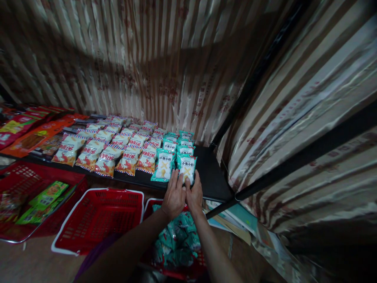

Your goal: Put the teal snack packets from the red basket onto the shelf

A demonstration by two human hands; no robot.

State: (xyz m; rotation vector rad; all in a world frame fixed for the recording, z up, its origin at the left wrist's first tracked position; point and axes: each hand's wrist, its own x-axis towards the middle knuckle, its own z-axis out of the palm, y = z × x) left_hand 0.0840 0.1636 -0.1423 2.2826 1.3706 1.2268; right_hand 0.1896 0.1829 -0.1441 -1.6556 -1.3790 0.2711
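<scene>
Together, the left hand, fingers outstretched, and right hand, thumb spread, flank a teal packet

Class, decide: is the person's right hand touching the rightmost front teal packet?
Touching: in the head view, the right hand rests its thumb low on the teal packet.

Far side was hung w/ pleated, striped sheeting in beige & brown, w/ some reddish printed chars, & similar folds, right-side sheeting, ran down the right. Black far post & black near post slanted by the right end of a low blk shelf; brownish floor showed near left, light was dim, w/ a dark shadow band across the far sheeting.
</scene>
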